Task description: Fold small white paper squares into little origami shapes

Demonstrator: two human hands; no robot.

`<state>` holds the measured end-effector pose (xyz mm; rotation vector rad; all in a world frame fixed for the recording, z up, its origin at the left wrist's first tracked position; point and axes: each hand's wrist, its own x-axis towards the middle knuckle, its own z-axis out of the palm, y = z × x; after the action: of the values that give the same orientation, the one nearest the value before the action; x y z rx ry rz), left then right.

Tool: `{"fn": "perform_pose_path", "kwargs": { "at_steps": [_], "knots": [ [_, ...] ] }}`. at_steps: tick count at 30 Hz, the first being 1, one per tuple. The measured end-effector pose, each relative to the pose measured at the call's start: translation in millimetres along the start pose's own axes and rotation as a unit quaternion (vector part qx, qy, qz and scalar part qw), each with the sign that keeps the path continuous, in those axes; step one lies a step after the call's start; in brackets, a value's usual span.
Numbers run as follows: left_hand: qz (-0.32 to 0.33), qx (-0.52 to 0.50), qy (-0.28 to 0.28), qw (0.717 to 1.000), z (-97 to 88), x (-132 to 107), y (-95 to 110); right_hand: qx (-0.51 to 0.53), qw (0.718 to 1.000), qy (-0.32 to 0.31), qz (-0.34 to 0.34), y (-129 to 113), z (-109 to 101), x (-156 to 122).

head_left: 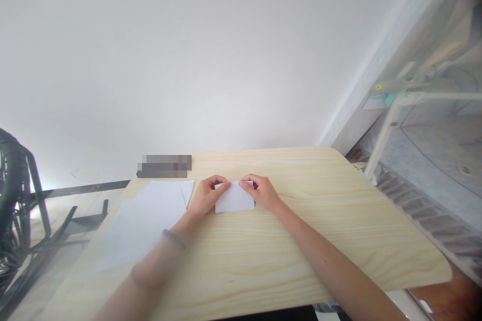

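Observation:
A small rectangular piece of white paper [235, 199] is held over the middle of the light wooden table [301, 195]. My left hand [207, 194] pinches its upper left edge, thumb on the near face and fingers curled behind. At the upper right edge my right hand [262, 191] grips it the same way. Both thumb tips lie close together near the top of the paper. Whether the paper is folded, I cannot tell. A dark bracelet [174, 241] circles my left wrist.
Several large white sheets [146, 218] lie overlapping on the table's left side, partly behind my left forearm. A blurred-out dark object [164, 166] sits at the back left corner. A white wall [233, 60] rises behind the table. Black chair [18, 200] at left; white metal frame [387, 130] at right.

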<state>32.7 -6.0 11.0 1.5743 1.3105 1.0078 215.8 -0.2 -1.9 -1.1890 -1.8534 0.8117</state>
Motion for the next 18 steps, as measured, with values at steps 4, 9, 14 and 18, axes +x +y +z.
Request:
{"fn": "perform_pose_path", "kwargs": {
  "at_steps": [4,9,14,18],
  "knots": [
    [0.002,0.004,-0.004,1.000,0.1,0.4,-1.4,-0.001,1.000,0.001,0.000,0.1,0.1,0.0],
    [0.003,0.006,-0.009,1.000,-0.1,0.8,-2.1,-0.007,1.000,0.006,-0.009,0.2,0.0,0.3],
    [0.006,-0.003,-0.009,1.000,0.1,0.1,-0.1,-0.005,1.000,0.003,-0.012,-0.2,-0.6,0.0],
    [0.004,-0.008,-0.006,1.000,0.2,-0.6,1.4,-0.007,1.000,0.005,-0.014,0.4,-0.3,0.1]
  ]
}}
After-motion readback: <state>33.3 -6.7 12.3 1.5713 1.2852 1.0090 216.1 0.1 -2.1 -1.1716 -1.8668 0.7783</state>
